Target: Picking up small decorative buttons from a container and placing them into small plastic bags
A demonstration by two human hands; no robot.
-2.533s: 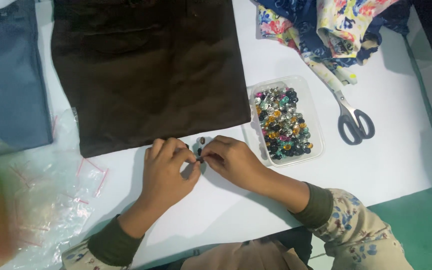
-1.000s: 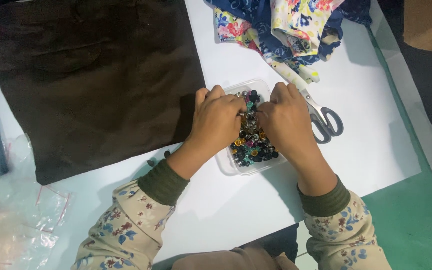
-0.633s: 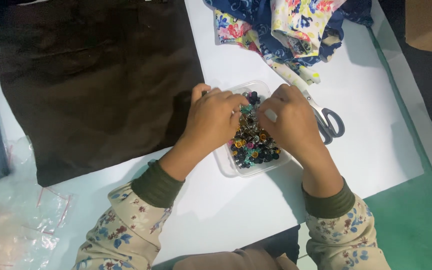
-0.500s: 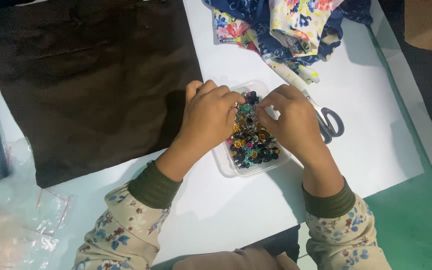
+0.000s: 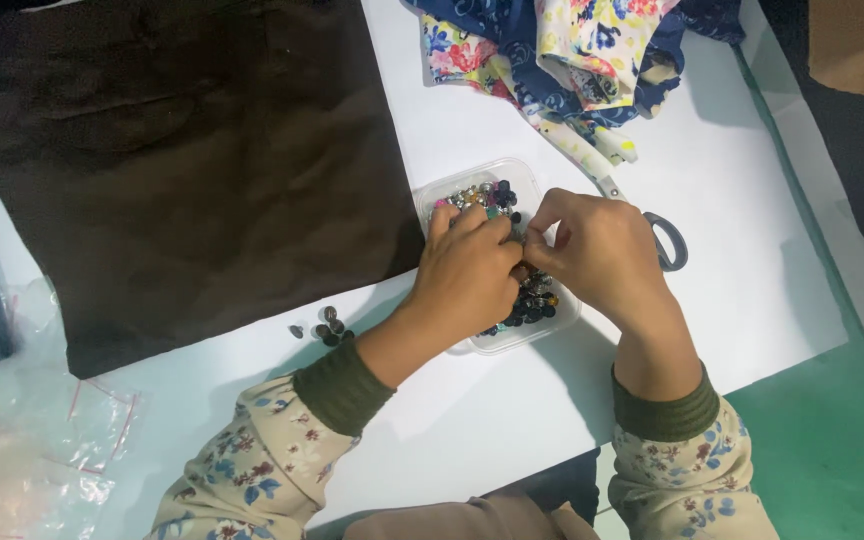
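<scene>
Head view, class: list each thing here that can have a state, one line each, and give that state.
Clear tray: open, no lid, holding mixed beads.
Brown cloth: spread flat.
Flowered cloth: bunched in a heap.
Scissors: lying flat, blades hidden by the right hand.
Loose beads: lying on the table beside the brown cloth.
Left hand: fingers curled into the tray.
Right hand: fingertips pinched over the tray.

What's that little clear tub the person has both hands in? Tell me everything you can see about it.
The clear plastic tub is a shallow tray with rounded corners that looks like thin see-through plastic, with no lid on it. It sits flat on the white table, right beside the edge of the dark brown cloth. It is filled with small mixed beads, dark, teal, silver and gold. The left hand and right hand rest over its middle, fingertips together above the beads, hiding much of it.
</scene>
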